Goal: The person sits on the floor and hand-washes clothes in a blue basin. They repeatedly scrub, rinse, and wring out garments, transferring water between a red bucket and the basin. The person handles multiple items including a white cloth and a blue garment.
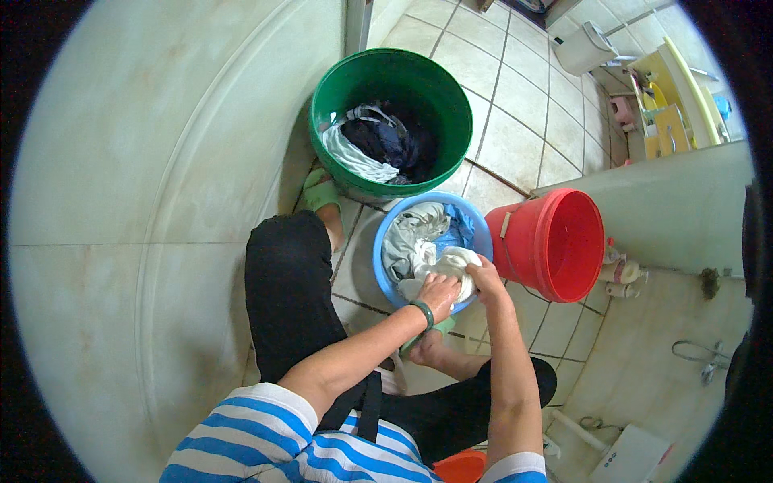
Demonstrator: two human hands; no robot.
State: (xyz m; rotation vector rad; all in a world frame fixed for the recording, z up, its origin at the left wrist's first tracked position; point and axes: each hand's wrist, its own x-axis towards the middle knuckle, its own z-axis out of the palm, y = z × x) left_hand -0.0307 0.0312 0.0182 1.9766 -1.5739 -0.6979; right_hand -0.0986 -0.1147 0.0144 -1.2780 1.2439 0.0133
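A light blue plastic basin (381, 265) stands on the floor between my feet. Wet clothes lie in it: a grey-green garment (403, 238), a blue cloth (462, 228) and a white cloth (457, 261). My right hand (485, 279) grips the bunched white cloth at the basin's near right side. Against the same cloth lies my left hand (439, 294), a dark green bangle (424, 314) on its wrist; its fingers are bent over the fabric, and their undersides are hidden.
Beyond the basin stands a green bucket (392, 190) holding dark and pale clothes. A red bucket (519, 241) tilts at the basin's right. Bottles (622, 271) stand by the low wall at right. A tiled wall (121, 241) rises at left. An orange-red container (462, 466) shows near my lap.
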